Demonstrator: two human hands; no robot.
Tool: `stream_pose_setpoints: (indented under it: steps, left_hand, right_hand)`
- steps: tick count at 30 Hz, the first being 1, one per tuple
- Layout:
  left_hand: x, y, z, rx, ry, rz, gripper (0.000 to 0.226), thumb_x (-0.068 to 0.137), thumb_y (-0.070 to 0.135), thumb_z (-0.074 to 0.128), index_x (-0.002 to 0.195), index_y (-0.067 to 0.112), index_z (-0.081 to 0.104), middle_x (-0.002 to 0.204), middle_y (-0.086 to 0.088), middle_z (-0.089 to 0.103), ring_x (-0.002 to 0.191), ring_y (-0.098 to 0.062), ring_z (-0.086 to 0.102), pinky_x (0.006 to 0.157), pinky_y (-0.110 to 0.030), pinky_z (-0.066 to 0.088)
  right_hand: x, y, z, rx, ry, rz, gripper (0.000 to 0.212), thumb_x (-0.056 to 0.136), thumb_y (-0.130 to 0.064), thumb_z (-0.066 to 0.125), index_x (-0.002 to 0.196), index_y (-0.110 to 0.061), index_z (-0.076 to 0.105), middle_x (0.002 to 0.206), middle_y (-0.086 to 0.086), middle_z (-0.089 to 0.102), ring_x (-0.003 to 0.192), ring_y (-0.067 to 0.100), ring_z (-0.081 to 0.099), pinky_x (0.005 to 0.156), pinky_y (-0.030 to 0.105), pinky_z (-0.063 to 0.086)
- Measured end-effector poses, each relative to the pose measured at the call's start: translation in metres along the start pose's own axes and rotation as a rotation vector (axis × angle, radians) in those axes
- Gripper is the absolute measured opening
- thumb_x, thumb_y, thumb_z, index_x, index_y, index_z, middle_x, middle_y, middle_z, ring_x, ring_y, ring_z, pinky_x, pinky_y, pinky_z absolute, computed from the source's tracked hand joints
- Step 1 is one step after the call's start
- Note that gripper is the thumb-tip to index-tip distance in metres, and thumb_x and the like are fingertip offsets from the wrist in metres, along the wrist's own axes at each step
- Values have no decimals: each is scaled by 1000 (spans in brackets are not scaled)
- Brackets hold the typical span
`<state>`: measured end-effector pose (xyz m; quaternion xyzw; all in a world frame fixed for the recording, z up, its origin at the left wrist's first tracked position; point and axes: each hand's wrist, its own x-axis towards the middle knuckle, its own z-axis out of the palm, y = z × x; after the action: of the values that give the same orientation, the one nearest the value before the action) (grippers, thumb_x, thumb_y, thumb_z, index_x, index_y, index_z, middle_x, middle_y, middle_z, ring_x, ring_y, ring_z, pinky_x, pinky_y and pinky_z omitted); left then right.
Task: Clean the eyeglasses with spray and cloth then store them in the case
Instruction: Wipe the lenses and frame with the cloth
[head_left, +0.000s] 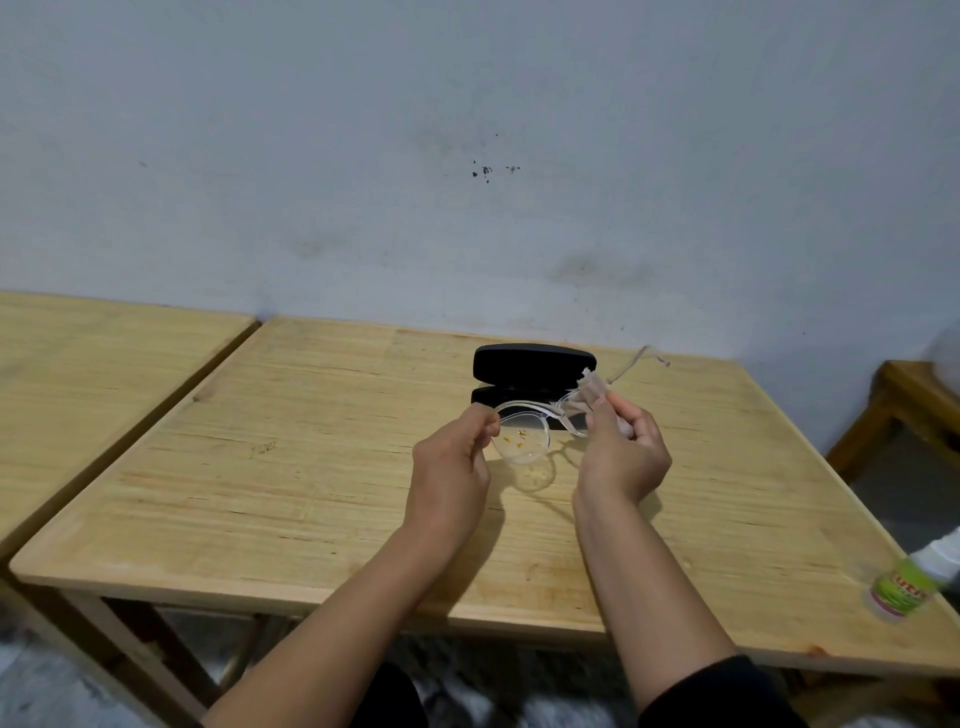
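Clear-framed eyeglasses (524, 436) hang above the middle of the wooden table (311, 467). Yellowish specks show on the left lens. My left hand (452, 457) pinches the left end of the frame. My right hand (623, 452) holds a pale cloth (592, 391) pressed over the right lens. One temple arm (636, 364) sticks out to the upper right. Just behind the glasses, a black case (532, 364) lies open on the table. A spray bottle (904, 590) with a green label lies near the table's right front corner.
A second wooden table (78, 374) stands to the left, with a narrow gap between. A low wooden stool (914, 410) is at the far right. A grey wall runs behind both tables.
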<state>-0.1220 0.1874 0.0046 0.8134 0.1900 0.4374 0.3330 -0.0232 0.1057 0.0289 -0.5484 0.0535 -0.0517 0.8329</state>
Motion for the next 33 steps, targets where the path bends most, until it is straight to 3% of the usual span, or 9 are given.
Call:
stream_pose_setpoints:
  steps: [4,8,11,15,18,21,23,29,33]
  left_hand:
    - [6,0,0,-5,-8,-5,29,80,-14,46,84,11,60,78,-4,69,75,-13,66,69,-20,50]
    - [11,0,-1,21,0,34,25,81,-12,48,85,8,62,77,-3,69,71,-16,66,65,-19,48]
    - [12,1,2,29,-5,51,23,82,-10,49,85,10,61,75,-1,67,67,-16,64,61,-17,46]
    - [12,-1,3,31,11,82,26,80,-11,47,87,9,62,78,-2,69,70,-16,65,64,-20,47]
    - [17,-2,0,30,16,101,25,78,-3,42,86,12,60,75,-3,69,68,-20,65,63,-24,47]
    - [23,-3,-6,41,27,99,25,80,2,40,83,23,53,74,-1,67,67,-20,64,59,-21,42]
    - [26,-4,-10,44,41,101,23,82,-1,43,84,17,57,74,3,66,68,-20,66,59,-20,42]
    - [33,-12,-18,71,11,46,33,79,-7,41,81,25,51,75,-8,68,67,-26,64,63,-33,49]
    - [39,-13,-25,60,15,-9,31,79,-14,41,79,13,57,78,-7,69,72,-25,65,70,-36,54]
  right_hand:
    - [5,-4,-2,-41,-27,28,14,79,-4,66,75,-16,71,76,-2,72,72,11,69,56,12,49]
    - [7,-7,-5,-81,-58,13,21,77,-4,63,70,-23,68,87,2,72,84,15,70,70,19,52]
    - [7,-5,-5,-76,-52,13,21,80,-4,64,75,-23,68,78,-6,71,85,14,71,78,23,54]
    - [5,0,-4,-148,-97,14,16,81,-7,66,86,-20,73,87,-1,73,87,13,70,79,20,55]
    - [5,0,-6,-228,-205,-10,16,79,-12,67,79,-26,74,80,-11,70,81,5,66,65,9,49]
    - [8,3,-7,-318,-333,18,16,75,-15,67,71,-29,76,70,-6,71,69,11,59,64,24,48]
    - [10,1,-8,-384,-426,55,16,74,-15,67,77,-26,77,68,-2,72,66,14,56,63,30,46]
    - [14,-14,-14,-483,-642,77,16,77,-6,63,76,-14,77,71,11,71,67,13,65,62,31,53]
    - [11,-18,-18,-553,-776,64,12,73,-1,63,70,-2,74,67,18,68,60,19,61,56,31,50]
